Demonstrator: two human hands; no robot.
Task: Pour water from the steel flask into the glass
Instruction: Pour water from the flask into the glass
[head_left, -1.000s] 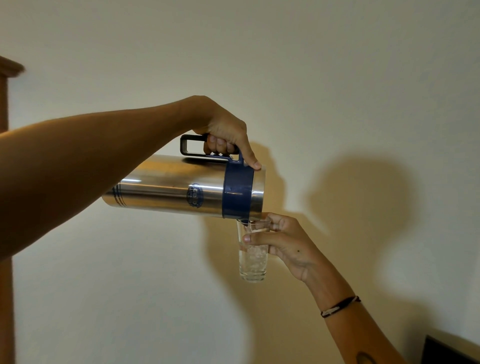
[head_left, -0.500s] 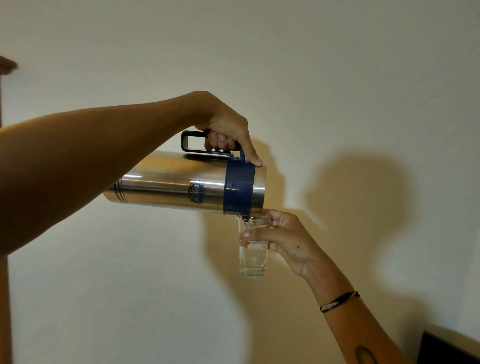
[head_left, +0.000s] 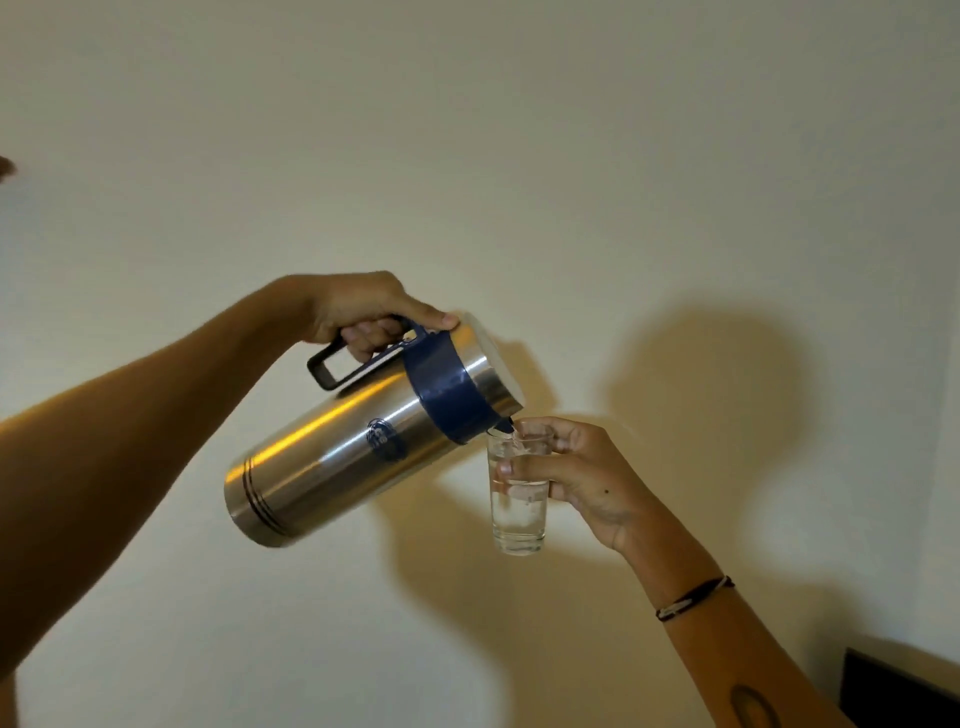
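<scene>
Head view, left fingers (head_left: 371, 332) curled round flask (head_left: 363, 436) handle, right fingers (head_left: 524, 465) wrapping glass (head_left: 518, 514)

My left hand (head_left: 363, 317) grips tilted steel flask (head_left: 337, 457), spout over glass (head_left: 518, 499) in my right hand (head_left: 582, 478).

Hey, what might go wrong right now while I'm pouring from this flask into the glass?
The glass looks nearly full, so more pouring may overflow onto the right hand. The steel flask hangs from the left hand by its handle alone; the spout sits at the rim, so a wobble could spill.
</scene>
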